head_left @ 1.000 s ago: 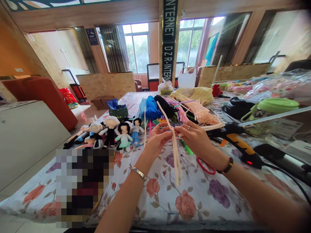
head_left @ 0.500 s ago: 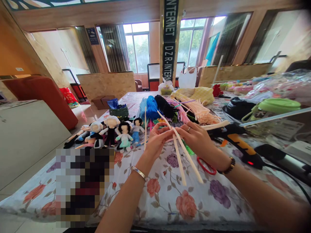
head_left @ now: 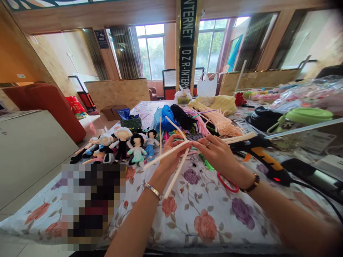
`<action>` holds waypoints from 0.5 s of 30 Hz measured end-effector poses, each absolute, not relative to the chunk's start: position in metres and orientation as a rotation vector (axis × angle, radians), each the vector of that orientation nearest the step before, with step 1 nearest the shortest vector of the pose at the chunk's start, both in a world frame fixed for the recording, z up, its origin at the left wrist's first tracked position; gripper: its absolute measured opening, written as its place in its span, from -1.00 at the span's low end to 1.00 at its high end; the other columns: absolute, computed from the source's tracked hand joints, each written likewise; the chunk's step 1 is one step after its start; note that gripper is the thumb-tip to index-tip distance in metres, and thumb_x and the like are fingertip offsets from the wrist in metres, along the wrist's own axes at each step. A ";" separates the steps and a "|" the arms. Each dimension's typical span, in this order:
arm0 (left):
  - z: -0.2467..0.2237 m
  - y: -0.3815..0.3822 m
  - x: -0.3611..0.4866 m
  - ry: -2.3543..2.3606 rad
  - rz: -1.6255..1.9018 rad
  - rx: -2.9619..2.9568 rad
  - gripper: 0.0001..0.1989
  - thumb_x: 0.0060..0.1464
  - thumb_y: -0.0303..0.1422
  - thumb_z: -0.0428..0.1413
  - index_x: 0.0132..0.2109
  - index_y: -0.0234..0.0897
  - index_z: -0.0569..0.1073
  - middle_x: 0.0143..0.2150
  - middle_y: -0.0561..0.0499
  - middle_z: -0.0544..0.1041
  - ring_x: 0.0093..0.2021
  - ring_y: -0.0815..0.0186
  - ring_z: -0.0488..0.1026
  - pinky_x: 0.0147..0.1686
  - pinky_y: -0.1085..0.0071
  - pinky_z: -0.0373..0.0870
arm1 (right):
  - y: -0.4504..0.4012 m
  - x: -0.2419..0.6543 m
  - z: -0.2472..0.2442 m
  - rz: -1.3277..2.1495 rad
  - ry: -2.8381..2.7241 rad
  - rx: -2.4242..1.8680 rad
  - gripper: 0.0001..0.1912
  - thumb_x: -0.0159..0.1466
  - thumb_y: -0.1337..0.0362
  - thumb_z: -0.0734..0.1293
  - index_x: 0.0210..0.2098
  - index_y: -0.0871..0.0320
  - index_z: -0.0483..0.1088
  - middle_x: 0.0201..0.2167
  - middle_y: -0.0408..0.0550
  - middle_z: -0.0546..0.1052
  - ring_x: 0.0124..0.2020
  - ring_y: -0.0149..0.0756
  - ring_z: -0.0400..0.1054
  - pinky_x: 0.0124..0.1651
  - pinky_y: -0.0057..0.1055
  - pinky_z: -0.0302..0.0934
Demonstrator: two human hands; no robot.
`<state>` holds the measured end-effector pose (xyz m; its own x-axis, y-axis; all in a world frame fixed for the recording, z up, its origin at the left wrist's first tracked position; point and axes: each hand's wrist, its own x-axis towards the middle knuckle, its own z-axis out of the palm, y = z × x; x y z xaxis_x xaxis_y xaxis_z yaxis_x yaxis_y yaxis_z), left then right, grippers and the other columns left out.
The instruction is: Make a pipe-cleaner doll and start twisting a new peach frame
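Cream pipe cleaners (head_left: 177, 174) cross between my two hands above the flowered tablecloth. Two long ends point down to the left, and another end sticks up beyond the fingers. My left hand (head_left: 171, 153) is closed in a pinch on them. My right hand (head_left: 218, 154), fingers bent, pinches them at the crossing from the other side; the exact contact is partly hidden by the fingertips. Below the right hand lie a bright green piece (head_left: 207, 163) and a red loop (head_left: 227, 182). Beside it, a black and orange glue gun (head_left: 264, 157) shows a lit red light.
Several small fuzzy dolls (head_left: 123, 142) lie at the left. Behind my hands are bundles of blue pipe cleaners (head_left: 168, 117), black ones (head_left: 182, 116) and peach ones (head_left: 221, 123). A green-lidded jar (head_left: 305, 125) stands at the right. The glue gun's cable (head_left: 316, 192) runs off right.
The long ends of the pipe cleaners have swung from lower right to lower left, one now passing over my left hand. Both hands have stayed nearly in place.
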<state>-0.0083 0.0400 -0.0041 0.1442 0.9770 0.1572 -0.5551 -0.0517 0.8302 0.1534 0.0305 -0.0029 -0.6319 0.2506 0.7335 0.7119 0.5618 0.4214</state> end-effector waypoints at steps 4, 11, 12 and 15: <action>-0.006 0.043 -0.010 0.605 1.355 0.916 -0.59 -0.40 -0.44 0.34 -0.34 -0.25 0.33 -0.54 0.15 0.49 -0.50 0.41 0.46 -0.47 0.52 0.31 | 0.030 0.155 -0.005 -0.944 -2.193 -0.720 -0.79 0.29 0.42 0.19 -0.13 0.26 0.39 -0.35 0.04 0.50 -0.31 -0.23 0.27 -0.27 -0.30 0.23; -0.005 0.046 -0.012 0.618 1.428 0.879 -0.55 -0.44 -0.40 0.37 -0.36 -0.22 0.31 -0.56 0.18 0.47 -0.46 0.37 0.49 -0.42 0.49 0.34 | 0.020 0.160 0.005 -0.862 -2.044 -0.561 -0.65 0.31 0.11 0.14 -0.05 0.18 0.35 -0.19 0.13 0.47 -0.17 -0.19 0.32 -0.17 -0.25 0.26; -0.005 0.045 -0.012 0.617 1.438 0.878 -0.55 -0.44 -0.40 0.37 -0.36 -0.22 0.31 -0.56 0.18 0.47 -0.45 0.37 0.49 -0.42 0.50 0.34 | 0.019 0.161 0.006 -0.873 -1.997 -0.552 -0.58 0.31 0.03 0.09 -0.09 0.17 0.36 -0.24 0.12 0.47 -0.21 -0.20 0.32 -0.19 -0.26 0.26; -0.003 0.043 -0.011 0.613 1.452 0.882 -0.57 -0.42 -0.41 0.36 -0.36 -0.21 0.32 -0.55 0.18 0.46 -0.44 0.39 0.49 -0.40 0.51 0.34 | 0.016 0.164 0.005 -0.774 -1.921 -0.568 -0.50 0.33 -0.02 -0.02 -0.22 0.17 0.39 -0.43 0.01 0.42 -0.38 -0.30 0.31 -0.31 -0.35 0.24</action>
